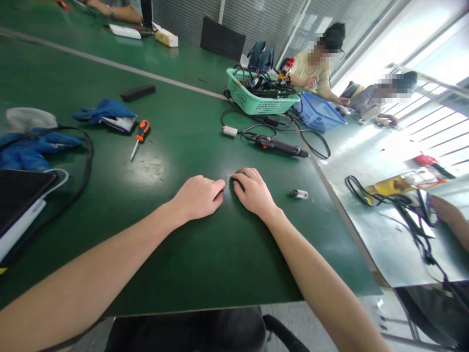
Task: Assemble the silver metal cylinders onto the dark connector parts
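My left hand (201, 196) rests on the green table (190, 264) in a loose fist, thumb against the curled fingers. Facing it across a small gap, my right hand (253, 191) is also closed on the tabletop, with a dark shadowed hollow between thumb and forefinger. No object shows in either fist. Right of my right hand lies a small silver cylindrical part (299, 194). Beyond the hands is a black electric screwdriver (280, 146) with a cable, beside a small white block-shaped piece (229, 131). An orange-handled screwdriver (140, 135) lies further left.
A green basket (264, 105) of cables and tools stands beyond, beside a blue basket (319, 113). Blue gloves (106, 110), a black bar (138, 93) and a dark device (22, 198) are leftward. Two people sit far right; another person's hand (449, 215) shows nearer at right.
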`<state>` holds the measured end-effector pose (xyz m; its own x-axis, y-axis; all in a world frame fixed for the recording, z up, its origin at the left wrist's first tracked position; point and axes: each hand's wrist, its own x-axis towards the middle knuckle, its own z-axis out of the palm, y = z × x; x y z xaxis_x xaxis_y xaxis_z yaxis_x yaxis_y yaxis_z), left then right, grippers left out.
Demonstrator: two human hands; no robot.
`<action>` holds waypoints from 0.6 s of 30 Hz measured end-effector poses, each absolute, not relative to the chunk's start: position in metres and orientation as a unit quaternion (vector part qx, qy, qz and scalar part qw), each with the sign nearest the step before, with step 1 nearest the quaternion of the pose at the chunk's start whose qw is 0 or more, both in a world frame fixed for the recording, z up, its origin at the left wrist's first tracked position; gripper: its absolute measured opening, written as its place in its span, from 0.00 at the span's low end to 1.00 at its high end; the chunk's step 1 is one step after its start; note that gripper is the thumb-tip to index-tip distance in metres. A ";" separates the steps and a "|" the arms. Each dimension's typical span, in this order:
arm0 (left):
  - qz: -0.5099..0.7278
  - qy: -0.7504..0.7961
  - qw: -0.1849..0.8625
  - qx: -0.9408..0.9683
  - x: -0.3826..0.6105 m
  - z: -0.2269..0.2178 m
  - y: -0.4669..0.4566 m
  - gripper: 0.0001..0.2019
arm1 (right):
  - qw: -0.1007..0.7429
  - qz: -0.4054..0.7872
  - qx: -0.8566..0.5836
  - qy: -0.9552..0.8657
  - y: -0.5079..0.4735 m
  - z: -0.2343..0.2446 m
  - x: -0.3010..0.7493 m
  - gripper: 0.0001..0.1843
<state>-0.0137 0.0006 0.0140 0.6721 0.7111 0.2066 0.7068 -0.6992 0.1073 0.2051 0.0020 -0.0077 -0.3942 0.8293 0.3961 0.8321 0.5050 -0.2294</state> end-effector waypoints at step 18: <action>0.118 0.397 0.026 0.910 -0.024 0.013 0.000 0.10 | 0.149 -0.083 -0.598 -0.783 0.189 0.013 0.172 0.16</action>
